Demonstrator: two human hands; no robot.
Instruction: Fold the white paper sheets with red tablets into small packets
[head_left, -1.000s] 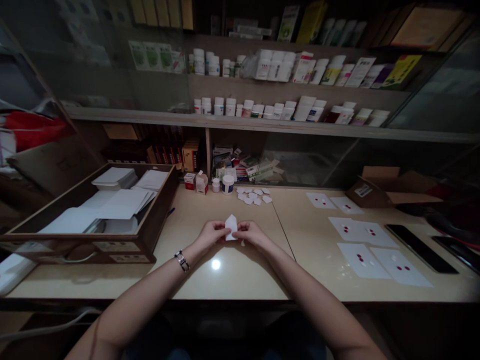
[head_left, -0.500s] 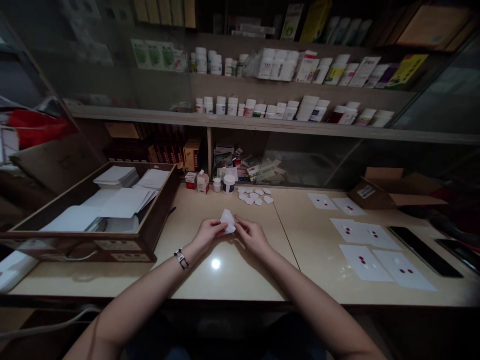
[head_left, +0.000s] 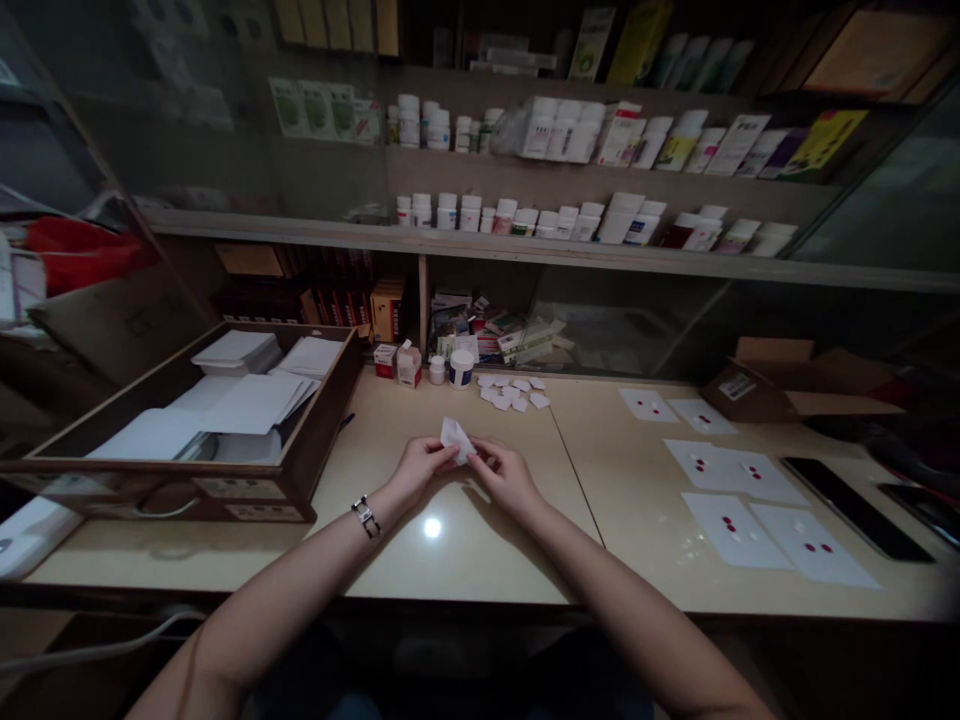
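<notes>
Between both hands, just above the table, is a partly folded white paper. My left hand pinches its left and lower side; a watch-like metal band circles that wrist. My right hand grips the right edge with thumb and fingers. Whatever lies inside the folds is hidden. Beyond the hands rest several small folded paper packets. To the right, several flat paper sheets carry red and white pills.
At left stands an open wooden drawer holding stacks of white paper. A white jar and small boxes stand at the table's back. Phones and an open carton lie at right. Shelves of medicine bottles rise behind.
The paper's upper part has turned narrower, with its right side folded further down. My right fingers have closed in on its edge. The view has shifted slightly.
</notes>
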